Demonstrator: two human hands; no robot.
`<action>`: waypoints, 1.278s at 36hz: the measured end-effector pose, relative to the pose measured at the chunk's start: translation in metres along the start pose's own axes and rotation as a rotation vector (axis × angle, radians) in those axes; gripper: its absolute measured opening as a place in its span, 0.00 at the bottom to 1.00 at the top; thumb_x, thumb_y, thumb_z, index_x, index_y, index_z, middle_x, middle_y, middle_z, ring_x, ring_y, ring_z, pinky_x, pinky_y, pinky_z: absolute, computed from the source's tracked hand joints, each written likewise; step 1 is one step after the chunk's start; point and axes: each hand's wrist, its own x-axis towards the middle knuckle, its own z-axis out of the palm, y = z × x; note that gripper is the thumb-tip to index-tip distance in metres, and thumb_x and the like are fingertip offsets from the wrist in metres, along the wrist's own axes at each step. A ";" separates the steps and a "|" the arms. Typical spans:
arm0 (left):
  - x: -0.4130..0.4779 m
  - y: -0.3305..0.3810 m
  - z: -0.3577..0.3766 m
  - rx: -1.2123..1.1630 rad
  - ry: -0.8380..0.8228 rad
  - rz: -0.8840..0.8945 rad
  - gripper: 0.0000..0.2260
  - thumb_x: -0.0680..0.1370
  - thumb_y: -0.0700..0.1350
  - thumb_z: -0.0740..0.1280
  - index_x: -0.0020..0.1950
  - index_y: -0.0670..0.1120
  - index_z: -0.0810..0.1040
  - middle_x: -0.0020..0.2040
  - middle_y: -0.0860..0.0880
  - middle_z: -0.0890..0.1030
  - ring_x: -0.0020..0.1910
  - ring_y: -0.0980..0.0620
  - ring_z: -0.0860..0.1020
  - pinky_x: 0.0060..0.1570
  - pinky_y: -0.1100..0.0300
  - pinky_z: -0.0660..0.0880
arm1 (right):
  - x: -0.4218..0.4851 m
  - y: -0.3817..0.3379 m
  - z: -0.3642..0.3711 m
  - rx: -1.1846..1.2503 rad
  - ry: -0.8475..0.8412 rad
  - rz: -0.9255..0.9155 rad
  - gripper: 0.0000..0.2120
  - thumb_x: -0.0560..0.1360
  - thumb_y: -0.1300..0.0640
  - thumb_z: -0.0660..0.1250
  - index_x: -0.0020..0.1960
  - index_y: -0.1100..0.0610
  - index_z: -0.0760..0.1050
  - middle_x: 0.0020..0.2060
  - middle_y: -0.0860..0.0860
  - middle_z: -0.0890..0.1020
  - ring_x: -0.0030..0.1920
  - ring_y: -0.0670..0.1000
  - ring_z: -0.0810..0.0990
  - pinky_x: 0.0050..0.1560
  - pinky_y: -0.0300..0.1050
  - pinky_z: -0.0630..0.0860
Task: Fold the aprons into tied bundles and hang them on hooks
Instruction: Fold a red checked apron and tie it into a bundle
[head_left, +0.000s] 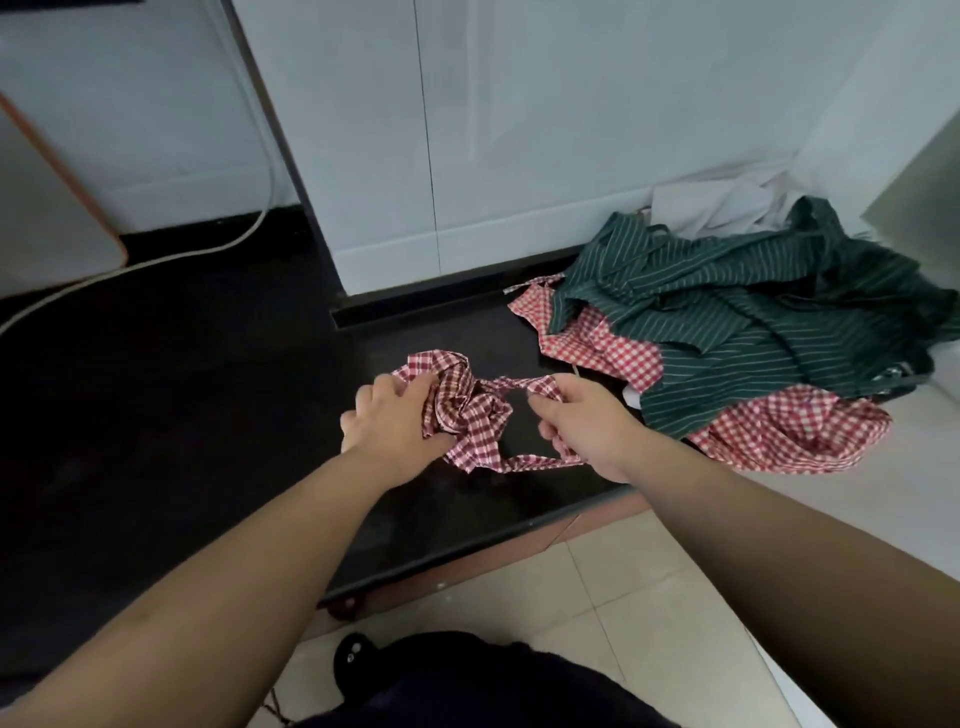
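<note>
Fingers (410, 387) of left hand (387, 423) curled into scrunched checked apron bundle (462, 410), centre frame, on black counter (208, 389). Right hand (582, 421) just right of it, fingers closed round strap (519, 387) running out of bundle. Probably light, soft and floppy, loosening if released; best pinned at the wad, tightened by pulling strap near its ends. Farther right: green striped apron (727, 322) heaped over red checked cloth (789, 431). No hooks in view.

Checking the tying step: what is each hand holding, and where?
Left hand grips the bunched body of the checked apron; right hand pinches its strap.
</note>
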 end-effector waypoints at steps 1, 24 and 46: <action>0.003 0.002 -0.001 -0.033 -0.037 0.022 0.38 0.72 0.63 0.69 0.77 0.59 0.53 0.73 0.45 0.56 0.71 0.41 0.60 0.65 0.44 0.66 | 0.001 -0.001 -0.002 0.055 -0.004 0.007 0.09 0.80 0.59 0.60 0.41 0.57 0.70 0.27 0.52 0.72 0.26 0.48 0.65 0.28 0.42 0.63; 0.018 0.032 -0.061 -0.998 0.065 -0.041 0.05 0.79 0.46 0.66 0.54 0.49 0.75 0.40 0.48 0.81 0.38 0.54 0.79 0.38 0.60 0.77 | 0.018 -0.056 -0.040 0.709 -0.003 -0.155 0.06 0.77 0.62 0.64 0.41 0.58 0.73 0.32 0.52 0.76 0.29 0.48 0.74 0.35 0.45 0.75; -0.007 0.127 -0.227 -1.395 -0.371 0.420 0.21 0.76 0.28 0.49 0.57 0.50 0.71 0.54 0.45 0.78 0.50 0.48 0.77 0.52 0.54 0.73 | -0.025 -0.186 -0.076 -0.006 -0.022 -0.592 0.28 0.66 0.70 0.72 0.60 0.52 0.68 0.48 0.54 0.80 0.49 0.52 0.81 0.52 0.53 0.80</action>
